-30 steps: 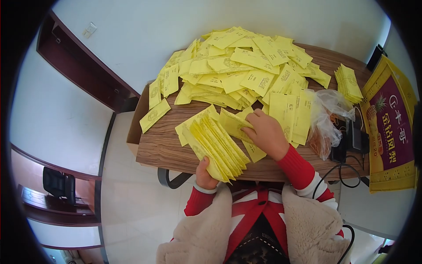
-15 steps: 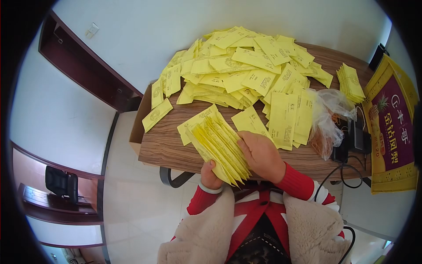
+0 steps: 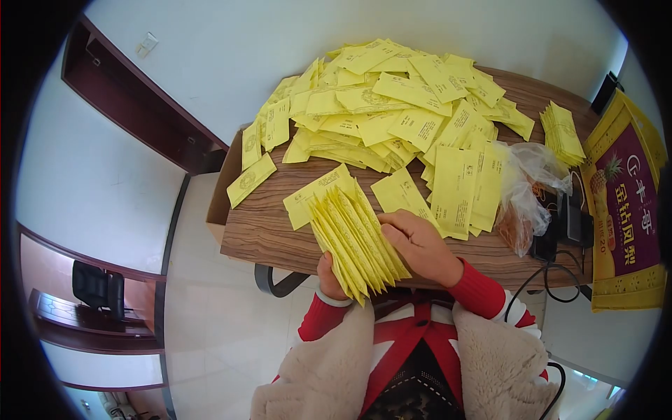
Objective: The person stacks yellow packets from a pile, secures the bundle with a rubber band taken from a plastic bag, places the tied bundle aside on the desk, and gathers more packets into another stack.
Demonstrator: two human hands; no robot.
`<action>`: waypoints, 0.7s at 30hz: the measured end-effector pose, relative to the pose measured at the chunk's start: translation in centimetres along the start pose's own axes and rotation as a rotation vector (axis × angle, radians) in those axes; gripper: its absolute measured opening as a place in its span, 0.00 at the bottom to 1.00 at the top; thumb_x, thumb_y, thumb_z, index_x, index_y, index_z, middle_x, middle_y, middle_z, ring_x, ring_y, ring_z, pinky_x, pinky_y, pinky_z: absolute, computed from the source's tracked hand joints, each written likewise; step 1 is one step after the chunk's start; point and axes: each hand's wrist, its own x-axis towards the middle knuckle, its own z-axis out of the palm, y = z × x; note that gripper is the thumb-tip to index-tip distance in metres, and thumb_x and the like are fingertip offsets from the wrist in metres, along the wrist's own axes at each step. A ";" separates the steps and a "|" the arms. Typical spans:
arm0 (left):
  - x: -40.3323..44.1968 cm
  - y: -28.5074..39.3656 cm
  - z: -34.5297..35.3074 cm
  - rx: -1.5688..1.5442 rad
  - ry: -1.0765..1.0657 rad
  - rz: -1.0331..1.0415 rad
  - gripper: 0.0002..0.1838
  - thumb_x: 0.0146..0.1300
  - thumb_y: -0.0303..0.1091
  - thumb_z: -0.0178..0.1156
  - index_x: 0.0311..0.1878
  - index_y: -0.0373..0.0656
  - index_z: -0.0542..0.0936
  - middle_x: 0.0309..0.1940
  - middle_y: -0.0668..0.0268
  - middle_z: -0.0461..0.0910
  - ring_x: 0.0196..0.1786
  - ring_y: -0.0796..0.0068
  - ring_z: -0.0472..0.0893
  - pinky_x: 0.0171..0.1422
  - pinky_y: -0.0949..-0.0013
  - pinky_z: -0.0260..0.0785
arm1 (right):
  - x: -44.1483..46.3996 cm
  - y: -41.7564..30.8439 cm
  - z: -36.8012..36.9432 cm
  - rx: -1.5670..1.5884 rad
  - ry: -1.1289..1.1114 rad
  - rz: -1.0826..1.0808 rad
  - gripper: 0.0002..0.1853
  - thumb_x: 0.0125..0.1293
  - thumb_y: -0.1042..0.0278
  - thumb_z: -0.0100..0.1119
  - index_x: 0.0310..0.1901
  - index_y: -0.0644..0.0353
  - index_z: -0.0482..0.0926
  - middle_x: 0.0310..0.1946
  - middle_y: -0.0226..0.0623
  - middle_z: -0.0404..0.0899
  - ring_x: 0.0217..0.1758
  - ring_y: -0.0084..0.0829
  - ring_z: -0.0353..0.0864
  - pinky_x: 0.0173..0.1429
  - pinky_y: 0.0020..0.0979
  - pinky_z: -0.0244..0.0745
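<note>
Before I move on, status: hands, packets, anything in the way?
Left hand gripping fanned yellow packets. Right hand at their right edge. Packet pile beyond; clear plastic bag off right, nothing visibly blocking.

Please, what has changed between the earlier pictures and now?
The right hand moved toward the body, from a separate yellow packet to the right side of the packet bundle. The left hand still holds this bundle; the large packet pile looks unchanged.

the left hand had its fingers hidden behind the packet bundle; the pile bore print too small to read; the bottom edge cut off the fur vest.
</note>
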 end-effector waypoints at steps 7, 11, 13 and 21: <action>0.2 0.5 0.1 -0.063 0.040 -0.001 0.19 0.76 0.28 0.62 0.67 0.36 0.76 0.53 0.55 0.87 0.48 0.65 0.89 0.47 0.68 0.86 | 1.0 2.7 -4.4 -0.202 0.213 0.037 0.13 0.73 0.72 0.60 0.55 0.65 0.85 0.35 0.29 0.81 0.33 0.21 0.72 0.39 0.23 0.69; 0.2 -0.2 -1.8 -0.144 -0.034 -0.019 0.23 0.76 0.34 0.61 0.70 0.37 0.73 0.57 0.54 0.85 0.52 0.61 0.88 0.52 0.63 0.85 | 0.8 2.3 -4.3 -0.188 0.209 0.051 0.13 0.73 0.74 0.60 0.55 0.65 0.85 0.33 0.29 0.80 0.33 0.20 0.71 0.39 0.22 0.69; 0.1 -1.8 -4.7 -0.269 -0.137 -0.099 0.32 0.76 0.45 0.60 0.77 0.40 0.68 0.66 0.52 0.81 0.61 0.55 0.85 0.61 0.55 0.83 | 0.6 1.3 -3.2 -0.090 0.092 0.112 0.14 0.73 0.73 0.60 0.57 0.65 0.84 0.35 0.29 0.81 0.34 0.21 0.73 0.40 0.22 0.69; 0.4 -0.9 2.6 -0.304 -0.259 -0.004 0.22 0.81 0.34 0.50 0.72 0.35 0.73 0.60 0.50 0.85 0.55 0.59 0.88 0.58 0.61 0.85 | -0.2 -0.8 -0.1 0.094 -0.113 0.152 0.23 0.72 0.69 0.61 0.67 0.65 0.77 0.46 0.34 0.83 0.40 0.23 0.76 0.43 0.23 0.71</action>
